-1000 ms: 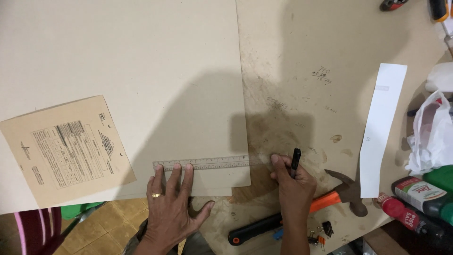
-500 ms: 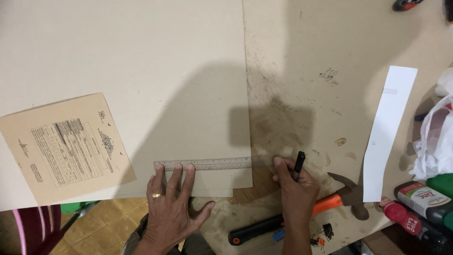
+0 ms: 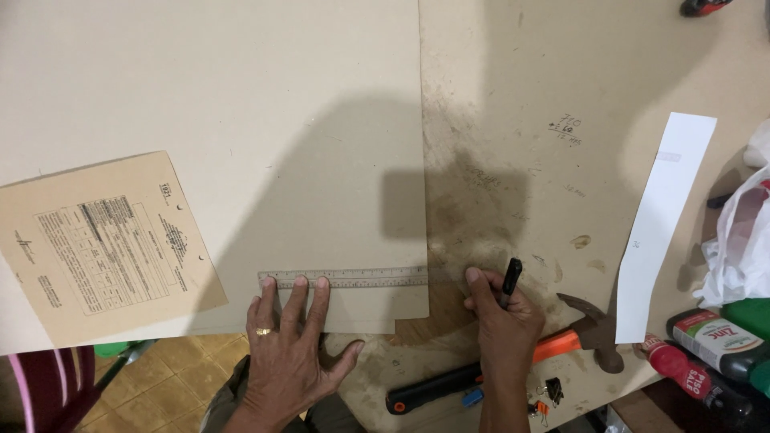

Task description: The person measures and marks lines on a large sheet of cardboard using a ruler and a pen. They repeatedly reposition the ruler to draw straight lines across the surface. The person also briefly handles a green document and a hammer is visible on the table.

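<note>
The ruler [image 3: 345, 277], a pale metal strip, lies flat along the near edge of a large beige board [image 3: 241, 120], its right end reaching the board's right edge. Nearest to us, the left hand [image 3: 290, 353] rests palm down on the board with fingers spread and extended; three fingertips [image 3: 297, 282] press on the ruler's left portion, and a ring shows on one finger. We see nothing gripped in this hand. Beside it, the right hand [image 3: 505, 321] is curled closed around a black marker [image 3: 510, 281], held upright, tip down, just off the ruler's right end on the stained worktop [image 3: 513, 120]. Just beside this wrist lies a hammer [image 3: 513, 361] with an orange and black handle, along with small binder clips [image 3: 545, 397]. To the left, a printed tan form [image 3: 104, 248] lies on the board. To the right, we note a white paper strip [image 3: 662, 216], a plastic bag [image 3: 742, 240] and bottles [image 3: 714, 353].
</note>
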